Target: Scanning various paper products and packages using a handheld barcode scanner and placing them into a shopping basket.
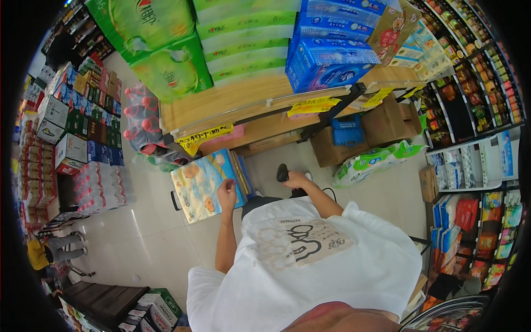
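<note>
My left hand [225,195] is over the right part of a yellow and light-blue printed pack [194,185], its fingers curled. Whether it grips or touches anything there, I cannot make out. A black strap or handle [175,200] sticks out at the pack's left side. To the right, my right hand [297,180] is closed around a small black rounded object [282,173], held low in front of my body; its kind is unclear. A thin dark cable [330,191] curves beside my right forearm.
Ahead stands a wooden display shelf [238,102] with green tissue packs [246,47] and blue packs [332,61]. Below it are cardboard boxes [337,146] and a green-white pack [376,162]. Bottled drinks [142,119] stand left. A person [55,249] is at far left.
</note>
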`<state>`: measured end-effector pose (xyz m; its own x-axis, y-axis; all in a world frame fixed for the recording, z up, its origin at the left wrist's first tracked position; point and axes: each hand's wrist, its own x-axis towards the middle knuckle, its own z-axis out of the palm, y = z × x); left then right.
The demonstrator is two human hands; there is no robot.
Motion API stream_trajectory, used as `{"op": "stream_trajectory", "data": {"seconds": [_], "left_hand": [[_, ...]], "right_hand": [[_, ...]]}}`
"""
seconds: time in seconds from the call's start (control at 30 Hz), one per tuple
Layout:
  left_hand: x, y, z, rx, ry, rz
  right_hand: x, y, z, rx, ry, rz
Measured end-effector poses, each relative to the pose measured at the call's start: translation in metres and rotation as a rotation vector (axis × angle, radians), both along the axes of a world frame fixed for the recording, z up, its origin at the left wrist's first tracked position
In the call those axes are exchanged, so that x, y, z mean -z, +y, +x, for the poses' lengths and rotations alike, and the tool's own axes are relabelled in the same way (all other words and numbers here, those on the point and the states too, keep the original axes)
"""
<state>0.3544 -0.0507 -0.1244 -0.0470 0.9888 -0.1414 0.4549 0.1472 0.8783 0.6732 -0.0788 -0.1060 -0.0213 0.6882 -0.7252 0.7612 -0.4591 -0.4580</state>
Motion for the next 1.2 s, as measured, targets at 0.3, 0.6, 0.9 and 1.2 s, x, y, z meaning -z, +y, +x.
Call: {"op": "stream_trajectory", "data": {"seconds": [0.3,0.6,0.9,1.2], "left_hand": [[-0.17,0.077,0.199,0.426,-0.188,0.286],[-0.306,0.126,0.364,0.293,-0.017,1.049],[-0.326,0.171,0.452,0.203,0.484,1.157],[-0.346,0.174,0.455,0.316,0.62,0.941]], "right_hand": [[0.008,0.01,0.137,0.122,0.18,-0.007],[-0.017,0.014,0.278,0.317,0.233,0.121],[-0.027,-0.006,0.339,0.245,0.304,0.121],[0.006,-0.025,0.376,0.439,0.409,0.125]]}}
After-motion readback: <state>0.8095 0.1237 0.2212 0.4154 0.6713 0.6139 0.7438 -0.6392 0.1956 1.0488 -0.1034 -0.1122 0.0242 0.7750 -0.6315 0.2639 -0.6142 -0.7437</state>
